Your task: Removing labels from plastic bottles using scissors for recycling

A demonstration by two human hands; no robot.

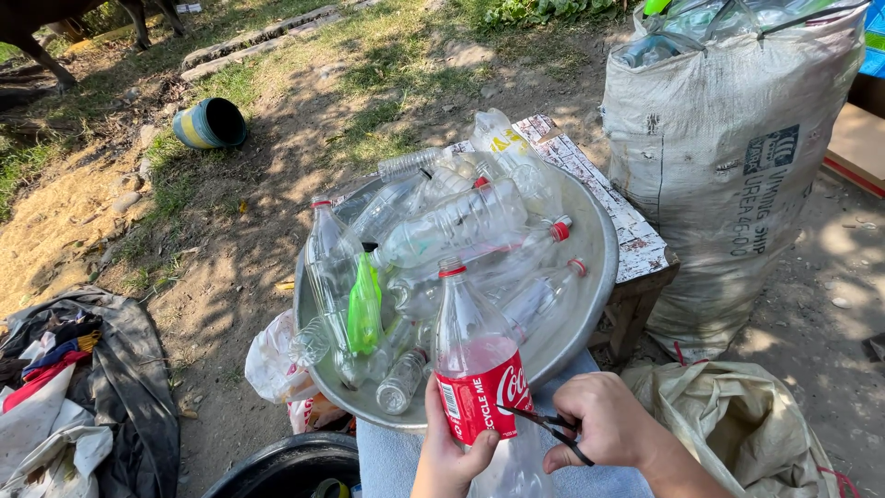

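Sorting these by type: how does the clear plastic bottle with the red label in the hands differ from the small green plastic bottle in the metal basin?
The clear plastic bottle with the red label is larger and stands upright, gripped by the left hand; the small green plastic bottle lies slanted, untouched, among others in the metal basin. The first is colourless with a red neck ring; the second is tinted green throughout. Both look empty.

The bottle (475, 369) in the hands is clear with a red cap and a red label with white writing. The scissors (551, 430) are black. The big bowl (590, 267) is shiny silver. Most bottles in it are clear, some with red caps, and one small bottle (364, 309) is bright green. The tall sack (728, 175) is dirty white with dark print. A bucket (210, 124) on the ground is blue with yellow stripes
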